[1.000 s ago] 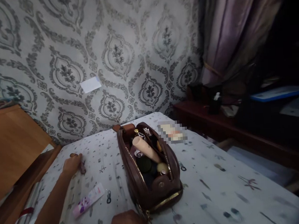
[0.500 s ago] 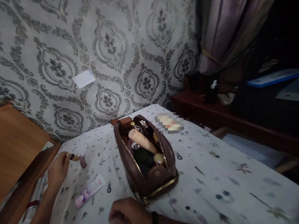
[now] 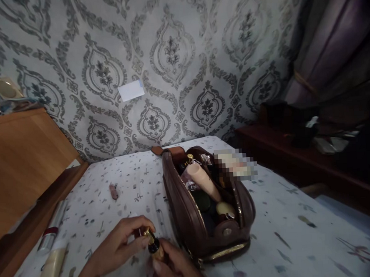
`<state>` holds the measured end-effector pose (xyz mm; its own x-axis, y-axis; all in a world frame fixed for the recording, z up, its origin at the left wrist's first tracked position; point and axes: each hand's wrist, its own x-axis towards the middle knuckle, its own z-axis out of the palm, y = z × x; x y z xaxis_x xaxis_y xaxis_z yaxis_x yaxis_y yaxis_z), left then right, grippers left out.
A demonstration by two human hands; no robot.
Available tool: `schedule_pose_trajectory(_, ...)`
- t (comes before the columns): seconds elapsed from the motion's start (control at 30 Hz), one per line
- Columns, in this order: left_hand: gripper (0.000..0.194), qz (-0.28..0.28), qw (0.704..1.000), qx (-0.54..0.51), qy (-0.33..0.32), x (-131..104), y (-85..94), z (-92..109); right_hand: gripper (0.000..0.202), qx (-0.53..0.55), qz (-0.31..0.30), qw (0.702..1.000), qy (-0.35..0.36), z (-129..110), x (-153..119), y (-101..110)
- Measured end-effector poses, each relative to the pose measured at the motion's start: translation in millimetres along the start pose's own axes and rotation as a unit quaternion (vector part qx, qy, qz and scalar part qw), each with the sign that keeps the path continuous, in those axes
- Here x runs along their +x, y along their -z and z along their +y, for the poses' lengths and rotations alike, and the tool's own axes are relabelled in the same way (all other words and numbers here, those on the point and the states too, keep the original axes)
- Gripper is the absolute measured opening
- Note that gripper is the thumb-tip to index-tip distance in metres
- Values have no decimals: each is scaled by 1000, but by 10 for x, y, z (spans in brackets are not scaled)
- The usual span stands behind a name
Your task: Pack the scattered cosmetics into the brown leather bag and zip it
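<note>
My left hand (image 3: pixel 124 240) pinches the gold top of a small black and gold cosmetic tube (image 3: pixel 154 245). Fingers of my right hand (image 3: pixel 177 264) are closed around the tube's lower part, so both hands meet on it just left of the bag. The open brown makeup bag (image 3: pixel 184 209) stands beside them with its gold zip apart. Inside it lie a peach-coloured tube (image 3: pixel 203 181), a round gold-toned item (image 3: pixel 225 210) and dark things I cannot make out. A small pinkish piece (image 3: pixel 113 191) lies on the patterned sheet (image 3: pixel 134 181) beyond my left hand.
At the left lie a silver tube with a red band (image 3: pixel 50 232) and a beige squeeze tube (image 3: pixel 52 272), along a wooden panel (image 3: pixel 25 148). A blurred-out flat item (image 3: pixel 235 164) lies behind the bag. A dark red ledge (image 3: pixel 267 158) runs along the right.
My left hand has brought the cosmetic tube from the left side toward the bag. My right hand has closed on it too. The view has turned left, and the pink-and-white tube is no longer plainly visible.
</note>
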<state>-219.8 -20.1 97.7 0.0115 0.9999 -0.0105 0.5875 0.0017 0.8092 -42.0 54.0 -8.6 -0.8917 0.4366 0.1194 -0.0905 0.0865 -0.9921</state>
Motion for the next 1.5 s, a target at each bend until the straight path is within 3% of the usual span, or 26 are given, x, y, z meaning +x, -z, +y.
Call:
schedule_pose_trajectory(0.23,33,43,998,-41,-18,-47,-91,-266,52,11,-39,999,3,105,73,16)
schedule_pose_trajectory(0.4,39,64,995,-80,-15,-28,-125,-259,49,80,-54,993,-62,-55,58,-25)
schedule_pose_trajectory(0.57,51,119,985,-128,7,8,-177,-331,47,72,-50,994,-60,-210,63,-7)
schedule_pose_trajectory(0.77,55,96,981,-165,-19,-12,-140,-318,47,70,-58,994,-64,-241,66,5)
schedule_pose_trajectory(0.97,34,50,987,-148,-20,-37,-68,-286,45,78,-55,993,-67,-212,64,-8)
schedule_pose_trajectory(1.1,38,81,986,-143,3,-18,-106,-352,47,76,-56,993,-72,-228,64,-5)
schedule_pose_trajectory(1.33,51,85,989,-119,-9,-7,-122,-407,47,75,-64,993,-66,-232,75,-4)
schedule_pose_trajectory(1.5,45,46,989,-142,-14,-57,-68,-350,49,78,-58,993,-72,-225,77,-10)
